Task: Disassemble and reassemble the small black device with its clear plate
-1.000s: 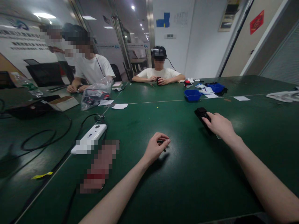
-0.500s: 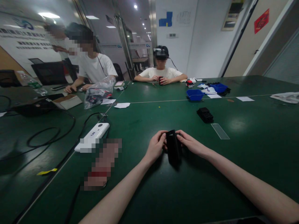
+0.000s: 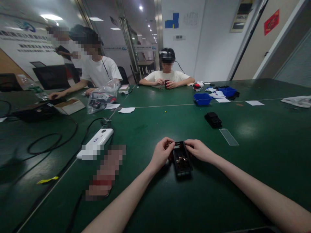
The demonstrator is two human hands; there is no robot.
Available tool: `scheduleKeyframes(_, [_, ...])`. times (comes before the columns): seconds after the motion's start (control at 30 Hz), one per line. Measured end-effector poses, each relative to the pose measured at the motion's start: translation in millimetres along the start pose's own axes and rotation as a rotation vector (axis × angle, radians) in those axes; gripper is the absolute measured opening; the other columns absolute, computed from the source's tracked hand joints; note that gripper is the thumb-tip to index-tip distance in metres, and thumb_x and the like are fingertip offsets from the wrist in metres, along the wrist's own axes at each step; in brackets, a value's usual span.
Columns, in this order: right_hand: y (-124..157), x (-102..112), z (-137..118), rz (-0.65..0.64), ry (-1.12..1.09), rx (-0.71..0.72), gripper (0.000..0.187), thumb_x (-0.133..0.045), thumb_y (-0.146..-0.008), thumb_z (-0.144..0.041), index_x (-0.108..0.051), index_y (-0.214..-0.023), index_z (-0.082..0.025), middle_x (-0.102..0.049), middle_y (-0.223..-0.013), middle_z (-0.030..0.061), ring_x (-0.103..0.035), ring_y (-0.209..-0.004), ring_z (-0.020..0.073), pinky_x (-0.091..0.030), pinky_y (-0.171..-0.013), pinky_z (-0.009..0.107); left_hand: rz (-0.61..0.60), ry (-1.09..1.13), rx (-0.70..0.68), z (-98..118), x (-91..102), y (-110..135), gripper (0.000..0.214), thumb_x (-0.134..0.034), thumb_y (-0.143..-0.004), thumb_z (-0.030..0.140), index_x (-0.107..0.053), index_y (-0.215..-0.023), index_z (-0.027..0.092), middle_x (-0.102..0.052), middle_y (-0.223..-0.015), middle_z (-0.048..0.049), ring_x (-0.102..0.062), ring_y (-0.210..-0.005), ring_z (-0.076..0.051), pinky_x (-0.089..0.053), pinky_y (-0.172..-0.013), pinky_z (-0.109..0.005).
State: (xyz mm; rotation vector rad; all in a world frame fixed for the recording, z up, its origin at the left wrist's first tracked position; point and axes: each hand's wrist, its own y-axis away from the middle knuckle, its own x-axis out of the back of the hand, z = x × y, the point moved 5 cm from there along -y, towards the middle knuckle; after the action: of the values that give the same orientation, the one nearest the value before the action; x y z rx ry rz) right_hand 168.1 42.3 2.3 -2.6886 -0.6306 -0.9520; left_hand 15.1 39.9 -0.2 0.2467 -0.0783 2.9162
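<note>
A black rectangular plastic housing [image 3: 178, 166] is held between my two hands, low over the table or resting on it. Its open side faces up toward me, showing small brass-coloured metal parts inside. My left hand [image 3: 162, 152] pinches the far left corner, thumb on the rim. On the far right edge, my right hand [image 3: 199, 150] grips with closed fingers, partly hidden behind the housing. Beyond my right hand lie a clear flat strip [image 3: 229, 137] and a stack of black parts [image 3: 213, 119].
Blue trays [image 3: 202, 99] stand farther back on the green table [image 3: 150, 126]. To the left are a white power bank [image 3: 97, 140], a pixelated flat item [image 3: 107, 171], loose black cables [image 3: 52, 142] and a plastic bag [image 3: 102, 97]. Co-workers sit across and at left.
Between my hands the housing has tipped back from steeply upright to flatter, bringing its inside into view. The co-worker's hand at left has shifted farther left.
</note>
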Motion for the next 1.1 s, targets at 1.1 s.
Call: scheduleKeyframes(1.1, [11.8,31.8,1.3,0.139,0.813,-0.269,0.018,-0.047,-0.083,-0.020,-0.062,-0.089,-0.013,-0.066,-0.085,0.0176,-0.063,-0.077,0.0256,-0.047,-0.066,0.036,0.006,-0.091,0.006,-3.9,0.5,-2.6,0.020,-0.055,-0.077,0.034,-0.057,-0.079,0.014,-0.052,-0.058,0.0036,-0.045,-0.045,-0.007,-0.036,-0.044,-0.019])
